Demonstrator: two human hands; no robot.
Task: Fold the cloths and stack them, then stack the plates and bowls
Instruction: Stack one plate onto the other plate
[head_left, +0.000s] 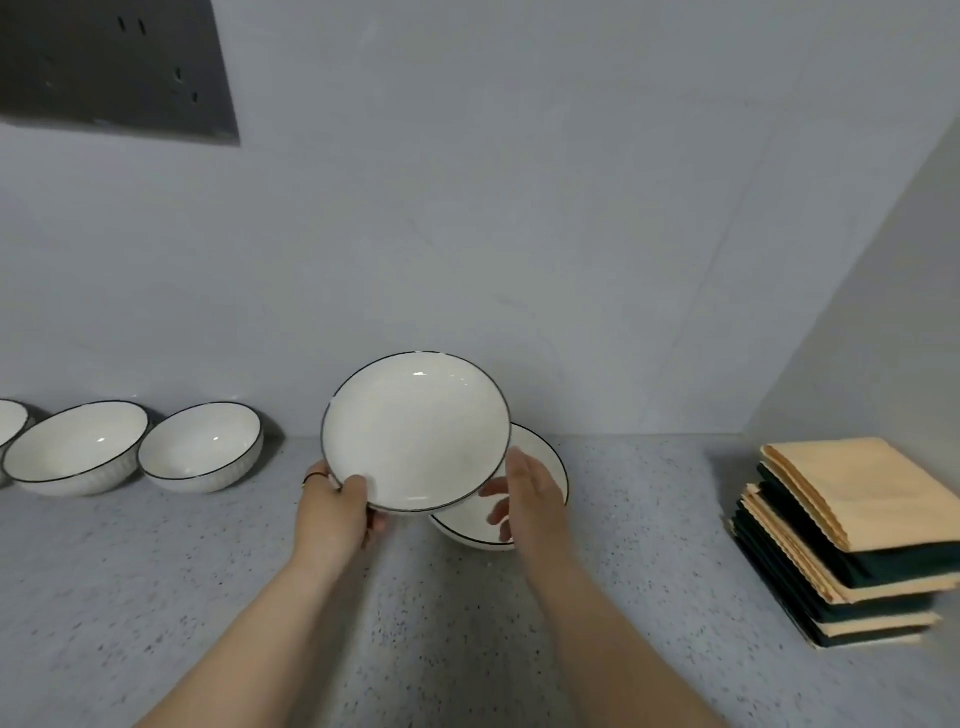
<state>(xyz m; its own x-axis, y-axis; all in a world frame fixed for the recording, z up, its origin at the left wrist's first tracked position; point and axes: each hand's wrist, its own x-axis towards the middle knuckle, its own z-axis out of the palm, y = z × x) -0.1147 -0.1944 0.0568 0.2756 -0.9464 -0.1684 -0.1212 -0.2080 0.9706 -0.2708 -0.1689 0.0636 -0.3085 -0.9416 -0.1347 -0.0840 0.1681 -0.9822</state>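
Here, left hand (332, 512) holds plate (415, 431) tilted toward viewer.

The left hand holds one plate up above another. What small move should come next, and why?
Probably lower the held plate flat onto the plate on the counter, with the right hand steadying it. The left hand grips it by the near rim, tilted, just above that plate, and the folded cloths already stand stacked.

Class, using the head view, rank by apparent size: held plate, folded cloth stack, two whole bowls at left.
1. folded cloth stack
2. held plate
3. left whole bowl and right whole bowl, too alike to rank
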